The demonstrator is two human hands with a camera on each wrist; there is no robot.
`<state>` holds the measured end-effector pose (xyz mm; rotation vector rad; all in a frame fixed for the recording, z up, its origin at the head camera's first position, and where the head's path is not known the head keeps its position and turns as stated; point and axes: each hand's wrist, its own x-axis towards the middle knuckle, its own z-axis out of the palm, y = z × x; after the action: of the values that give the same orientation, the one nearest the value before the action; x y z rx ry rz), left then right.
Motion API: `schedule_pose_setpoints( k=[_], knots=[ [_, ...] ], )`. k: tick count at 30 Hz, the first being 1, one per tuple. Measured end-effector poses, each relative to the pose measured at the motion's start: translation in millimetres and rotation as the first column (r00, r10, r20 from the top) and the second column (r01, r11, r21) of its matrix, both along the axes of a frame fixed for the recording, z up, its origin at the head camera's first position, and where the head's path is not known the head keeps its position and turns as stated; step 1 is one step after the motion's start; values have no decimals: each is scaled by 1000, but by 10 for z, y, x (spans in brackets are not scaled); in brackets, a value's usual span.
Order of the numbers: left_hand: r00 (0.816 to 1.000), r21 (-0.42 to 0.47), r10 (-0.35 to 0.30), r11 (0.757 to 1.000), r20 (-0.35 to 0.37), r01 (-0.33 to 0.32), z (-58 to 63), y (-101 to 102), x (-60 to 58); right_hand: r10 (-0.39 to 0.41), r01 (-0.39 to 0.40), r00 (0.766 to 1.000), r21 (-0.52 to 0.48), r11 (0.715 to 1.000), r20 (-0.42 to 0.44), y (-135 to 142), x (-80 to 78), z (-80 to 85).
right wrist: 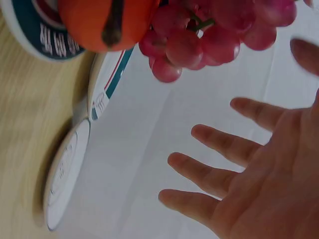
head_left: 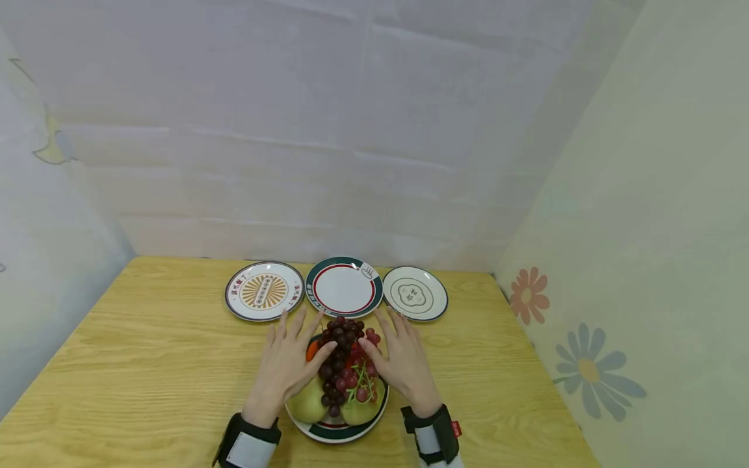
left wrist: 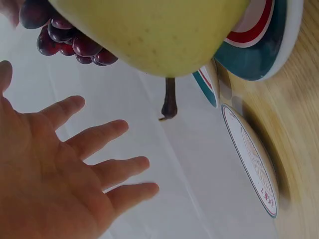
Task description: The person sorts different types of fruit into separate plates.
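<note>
A plate with a dark green band (head_left: 332,437) carries a heap of fruit near the table's front. Dark purple grapes (head_left: 339,335) lie on top, with red grapes (head_left: 371,370) on green stems to their right. Beneath them sit a yellow-green pear (head_left: 307,403), a second pear (head_left: 358,411) and an orange-red fruit (head_left: 312,351). My left hand (head_left: 285,364) hovers at the heap's left side, fingers spread, its palm facing the pear (left wrist: 154,35) in the left wrist view. On the other side my right hand (head_left: 404,361) spreads its fingers beside the red grapes (right wrist: 199,40). Neither hand holds anything.
Three plates stand in a row behind the fruit: a sunburst-patterned plate (head_left: 236,302) at left, a green-banded plate (head_left: 344,289) in the middle, and a white plate with a dark rim (head_left: 433,300) at right. Pale cloth walls (head_left: 328,162) enclose the wooden table (head_left: 158,364).
</note>
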<state>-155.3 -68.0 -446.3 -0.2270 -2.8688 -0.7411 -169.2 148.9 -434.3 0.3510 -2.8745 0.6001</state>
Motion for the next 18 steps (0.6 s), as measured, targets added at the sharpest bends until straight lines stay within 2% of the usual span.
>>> schedule_pose_setpoints(
  k=[3, 6, 9, 13, 18],
  knots=[
    [1000, -3, -1, 1000, -8, 1, 16, 17, 23, -11, 11, 1000, -72, 997, -1, 23, 16, -16],
    [1000, -22, 2, 1000, -12, -2, 24, 68, 30, -59, 60, 998, -113, 992, 11, 77, 35, -58],
    [1000, -29, 2, 1000, 8, -2, 21, 124, 39, -110, 112, 994, -93, 989, 21, 139, 58, -150],
    [998, 8, 5, 1000, 65, -5, -5, 189, 37, -152, 155, 987, -68, 986, 51, 214, 113, -296],
    [994, 35, 21, 999, 104, -24, -36, 249, 8, -120, 132, 982, -76, 988, 146, 272, 188, -466]
  ],
)
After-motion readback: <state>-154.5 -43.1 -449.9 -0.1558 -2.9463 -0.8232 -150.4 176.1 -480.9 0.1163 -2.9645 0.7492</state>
